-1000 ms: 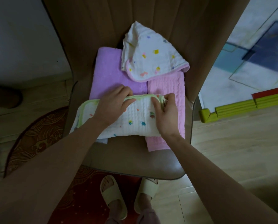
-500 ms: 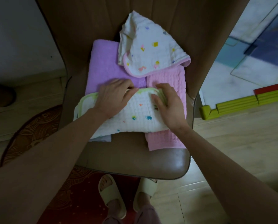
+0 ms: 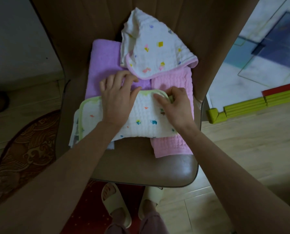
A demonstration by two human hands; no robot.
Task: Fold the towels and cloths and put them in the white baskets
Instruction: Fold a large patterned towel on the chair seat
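Left hand (image 3: 117, 97) flat on the green-trimmed cloth (image 3: 137, 120), palm down, fingers relaxed and spread over the far edge, fingertips reaching onto the purple towel (image 3: 103, 65) behind. Right hand (image 3: 176, 107) at the cloth's far right corner, thumb and curled fingers pinching the green trim, the corner bunched up between them. Both forearms coming in from the near side, crossing over the seat edge.

Green-trimmed cloth folded into a band on the chair seat (image 3: 141, 166), long axis running left to right across the seat, folded edge toward the near side, trimmed edge toward the chair back. Left end loose, layers fanned and hanging a little past the seat's left side.

Underneath, purple towel lying flat on the left half, long axis running front to back. Pink towel (image 3: 174, 142) just beside it on the right, same front-to-back run, near end sticking out from under the cloth. Further back, pink-trimmed cloth (image 3: 154, 48) crumpled, leaning against the chair back, resting on both towels.

Below the seat, two pale slippers (image 3: 114, 203) on a red mat. Off to the right, green foam strips (image 3: 242, 107) on the wooden floor.
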